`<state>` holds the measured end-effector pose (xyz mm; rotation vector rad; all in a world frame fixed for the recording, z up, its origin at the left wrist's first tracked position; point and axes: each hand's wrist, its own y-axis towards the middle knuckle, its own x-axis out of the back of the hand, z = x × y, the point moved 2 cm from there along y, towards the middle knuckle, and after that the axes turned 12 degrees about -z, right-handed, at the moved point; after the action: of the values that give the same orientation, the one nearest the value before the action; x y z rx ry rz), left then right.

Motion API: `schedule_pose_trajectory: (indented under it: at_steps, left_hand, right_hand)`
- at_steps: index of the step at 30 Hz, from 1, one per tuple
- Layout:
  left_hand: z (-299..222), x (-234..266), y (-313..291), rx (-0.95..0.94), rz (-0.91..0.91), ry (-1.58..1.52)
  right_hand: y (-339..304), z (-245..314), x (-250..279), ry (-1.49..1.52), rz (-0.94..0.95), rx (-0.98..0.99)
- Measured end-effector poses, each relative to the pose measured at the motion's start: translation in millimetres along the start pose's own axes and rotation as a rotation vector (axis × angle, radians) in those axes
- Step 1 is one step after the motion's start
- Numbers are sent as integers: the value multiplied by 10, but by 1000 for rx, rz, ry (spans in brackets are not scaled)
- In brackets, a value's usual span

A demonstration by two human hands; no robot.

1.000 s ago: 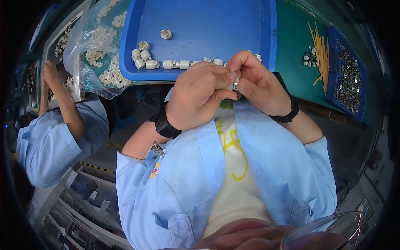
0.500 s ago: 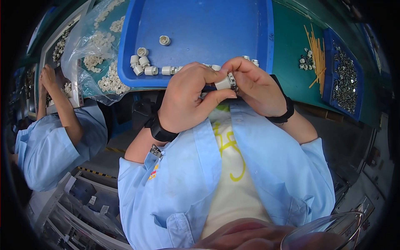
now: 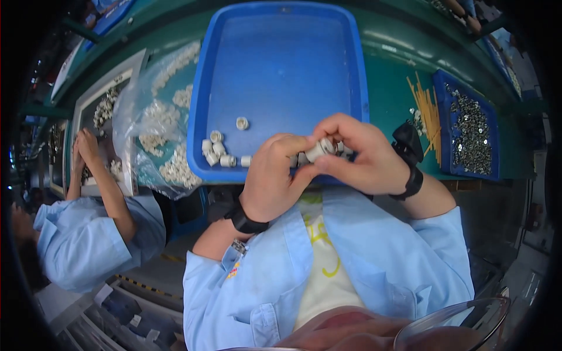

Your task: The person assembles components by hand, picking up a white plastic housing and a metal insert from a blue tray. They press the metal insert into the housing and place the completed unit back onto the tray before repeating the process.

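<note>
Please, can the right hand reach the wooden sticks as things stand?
Probably yes: the wooden sticks lie uncovered on that side, beyond the blue tray's rim and some small parts. However, the right hand is occupied with the white piece.

No words or numbers can be made out for certain. Your shirt (image 3: 313, 292) bears curved yellow lettering (image 3: 319, 237), partly covered by your open blue jacket (image 3: 374, 257). A small red and yellow emblem (image 3: 233, 270) stands on the jacket's left chest. At the lower left you have small white labels (image 3: 136, 320), too small to read, and a black-and-yellow warning stripe (image 3: 149, 286) along the floor (image 3: 170, 270).
</note>
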<state>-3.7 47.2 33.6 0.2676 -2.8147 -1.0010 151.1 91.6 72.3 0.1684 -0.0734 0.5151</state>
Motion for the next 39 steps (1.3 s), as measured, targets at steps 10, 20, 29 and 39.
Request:
schedule_pose_trajectory:
  at_steps: [10,20,29,39]
  left_hand:
    - [307,469,141,127,134,947]
    - [506,468,140,226,248,926]
    - [394,466,137,108,170,911]
    - [457,522,16,211,-55,563]
  right_hand:
    - [2475,-639,1850,-1269,-534,206]
    - [3287,-1676,2878,-1334,-584,-383]
    - [2675,-1131,2660,-1148,-469,-104]
    - [-142,-387,1583,-1273,-225,-104]
